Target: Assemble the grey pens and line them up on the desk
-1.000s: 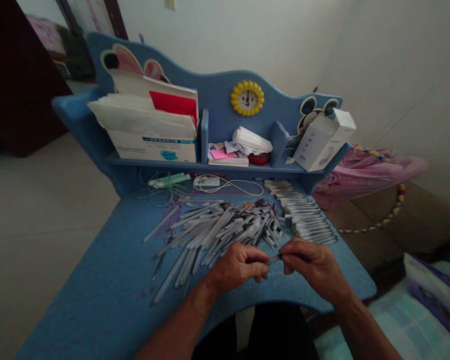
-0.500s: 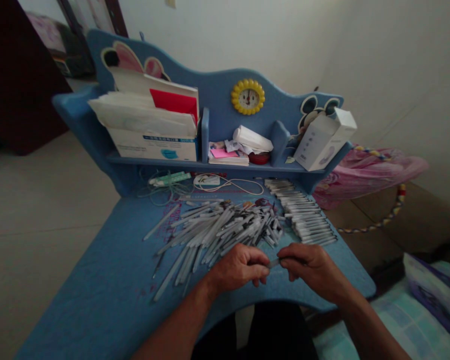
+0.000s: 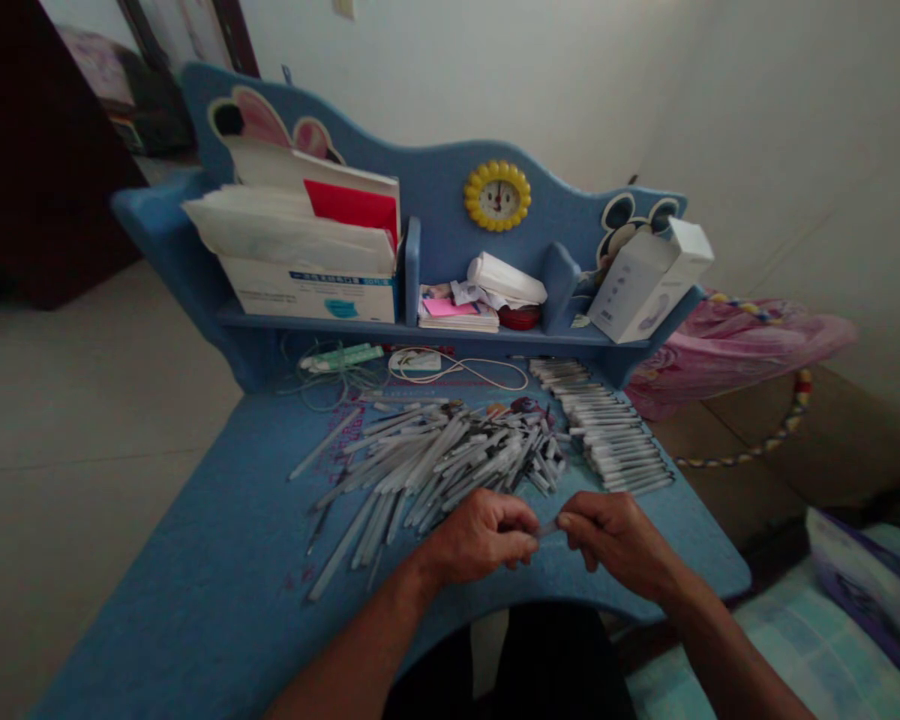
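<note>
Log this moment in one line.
left hand: pinching slim whitish plastic tube; right hand: pinching same tube; beyond: heap of slender whitish tubes; surface: blue desk

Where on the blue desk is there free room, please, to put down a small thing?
The widest free patch of the desk lies between its left edge and the loose pale tubes. A smaller one is the front right corner, between the right hand and the neat row of tubes. The tubes crowd the middle; a corded white object occupies the back.
</note>
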A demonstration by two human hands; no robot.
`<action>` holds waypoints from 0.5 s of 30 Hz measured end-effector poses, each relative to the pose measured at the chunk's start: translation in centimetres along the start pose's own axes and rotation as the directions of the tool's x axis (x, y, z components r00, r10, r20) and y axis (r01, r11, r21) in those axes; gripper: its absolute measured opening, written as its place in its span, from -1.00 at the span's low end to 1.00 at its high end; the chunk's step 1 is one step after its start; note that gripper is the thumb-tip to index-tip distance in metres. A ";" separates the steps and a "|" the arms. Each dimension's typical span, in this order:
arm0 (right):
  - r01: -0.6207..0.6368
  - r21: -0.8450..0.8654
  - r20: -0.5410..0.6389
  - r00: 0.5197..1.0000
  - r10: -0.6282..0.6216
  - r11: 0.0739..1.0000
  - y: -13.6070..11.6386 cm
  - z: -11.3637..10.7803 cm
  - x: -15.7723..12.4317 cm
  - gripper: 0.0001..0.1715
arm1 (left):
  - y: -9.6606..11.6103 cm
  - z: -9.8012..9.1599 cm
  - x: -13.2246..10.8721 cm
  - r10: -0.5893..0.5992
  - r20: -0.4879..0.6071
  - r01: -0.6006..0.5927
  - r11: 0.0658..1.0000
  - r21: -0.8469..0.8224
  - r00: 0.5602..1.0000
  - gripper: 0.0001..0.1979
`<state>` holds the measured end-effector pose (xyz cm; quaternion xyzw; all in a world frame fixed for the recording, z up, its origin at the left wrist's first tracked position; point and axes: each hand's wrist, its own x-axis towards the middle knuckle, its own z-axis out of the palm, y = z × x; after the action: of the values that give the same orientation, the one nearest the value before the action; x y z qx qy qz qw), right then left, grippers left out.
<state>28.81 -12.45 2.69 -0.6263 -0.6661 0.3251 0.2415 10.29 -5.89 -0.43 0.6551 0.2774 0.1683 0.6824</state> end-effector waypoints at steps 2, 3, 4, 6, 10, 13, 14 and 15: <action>0.001 0.005 -0.014 1.000 -0.001 1.000 0.2 0.3 -0.1 -0.57 | 0.1 0.0 0.0 0.000 0.000 0.000 1.000 0.008 1.000 -0.93; -0.002 0.009 -0.020 1.000 0.002 1.000 0.3 0.3 -0.1 -0.54 | 0.1 0.0 0.0 0.001 0.001 -0.001 1.000 0.006 1.000 -0.93; -0.003 0.019 -0.021 1.000 0.003 1.000 0.5 0.3 -0.1 -0.51 | 0.1 0.0 0.0 -0.001 0.003 0.001 1.000 0.001 1.000 -0.93; 0.005 0.060 -0.017 1.000 -0.004 0.998 0.7 0.0 -0.2 -0.49 | 0.2 0.0 0.0 -0.009 0.000 0.009 1.000 -0.009 1.000 -0.92; 0.041 0.099 -0.022 0.999 -0.039 0.994 0.6 -0.7 -0.4 -0.70 | 0.1 0.1 0.0 -0.004 -0.018 0.004 1.000 -0.012 1.000 -0.91; 0.063 0.027 -0.004 0.998 -0.063 0.998 0.2 -0.8 -0.5 -0.81 | 0.0 0.1 0.0 -0.010 -0.012 0.010 1.000 -0.013 1.000 -0.90; 0.068 0.007 0.004 0.998 -0.068 0.998 0.1 -0.7 -0.5 -0.76 | -0.1 0.1 0.0 -0.012 -0.007 0.012 1.000 -0.015 1.000 -0.90; 0.066 -0.009 0.006 0.998 -0.066 0.998 0.0 -0.6 -0.5 -0.68 | 0.0 0.1 0.0 -0.012 -0.002 0.012 1.000 -0.018 1.000 -0.90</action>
<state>29.32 -12.90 3.17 -0.6040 -0.6887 0.3157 0.2474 10.31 -5.96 -0.47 0.6472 0.2804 0.1675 0.6888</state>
